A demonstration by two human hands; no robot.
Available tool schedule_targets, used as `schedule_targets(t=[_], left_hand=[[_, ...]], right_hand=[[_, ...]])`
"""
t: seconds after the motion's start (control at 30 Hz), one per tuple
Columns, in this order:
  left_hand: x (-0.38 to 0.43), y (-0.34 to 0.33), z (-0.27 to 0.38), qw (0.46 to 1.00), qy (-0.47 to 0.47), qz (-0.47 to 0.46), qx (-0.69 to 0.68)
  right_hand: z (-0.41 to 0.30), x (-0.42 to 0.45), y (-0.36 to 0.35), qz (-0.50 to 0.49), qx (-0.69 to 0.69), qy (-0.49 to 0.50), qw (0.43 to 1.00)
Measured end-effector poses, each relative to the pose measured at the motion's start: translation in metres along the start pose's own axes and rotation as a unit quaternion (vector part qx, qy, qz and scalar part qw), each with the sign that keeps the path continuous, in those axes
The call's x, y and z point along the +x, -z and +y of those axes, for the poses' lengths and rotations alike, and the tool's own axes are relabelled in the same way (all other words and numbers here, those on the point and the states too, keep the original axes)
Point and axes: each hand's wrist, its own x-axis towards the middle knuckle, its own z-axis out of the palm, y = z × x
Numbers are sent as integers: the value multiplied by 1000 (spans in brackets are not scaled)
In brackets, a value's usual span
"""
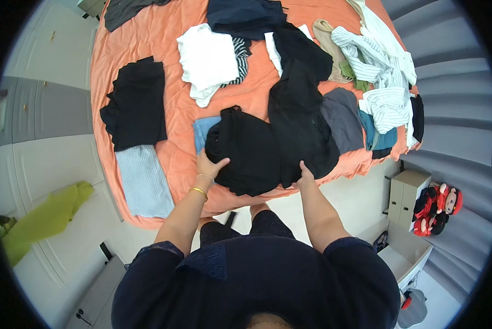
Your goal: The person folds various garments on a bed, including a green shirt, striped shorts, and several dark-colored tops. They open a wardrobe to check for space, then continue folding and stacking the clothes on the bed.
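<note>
A black garment point(246, 156) lies partly folded near the bed's front edge, its cloth bunched at the upper left. My left hand point(209, 165) grips its left edge, thumb on top and the fingers mostly hidden at the cloth. At the lower right, my right hand point(305, 174) has its thumb over the dark cloth, with the other fingers out of sight beneath. A sheerer black piece point(303, 119) spreads from there up to the right; whether it belongs to the same garment, I cannot tell. Folded light-blue cloth point(202, 131) shows from under the left side.
The bed has an orange cover point(176, 94). Folded black clothes point(141, 107) overlap a pale striped piece point(145, 181) on the left. White point(209, 55) and navy point(246, 18) clothes lie farther back. On the right are a grey garment point(342, 119) and striped shirts point(387, 107).
</note>
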Motion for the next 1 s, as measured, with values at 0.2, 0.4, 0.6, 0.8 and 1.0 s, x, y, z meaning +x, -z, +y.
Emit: schedule_targets(t=[0.2,0.4,0.6,0.8,1.0], left_hand=[[-18,-13,62,991,77,59,88],[-50,-16,-34,934,264,180,-159],[-37,1,-1,950,242,163,-115],[-38,13,50,979,84,144,117],[-95,-7,304,917,-387,-85,-38]], right_hand=[[-14,80,35,-17,-137,250,958],[-56,13,107,-229,-48,309,922],[-124,-82,138,-447,308,122,831],[-181,-180,169,-582,80,386,712],[-185,-242,209,-694,73,436,569]])
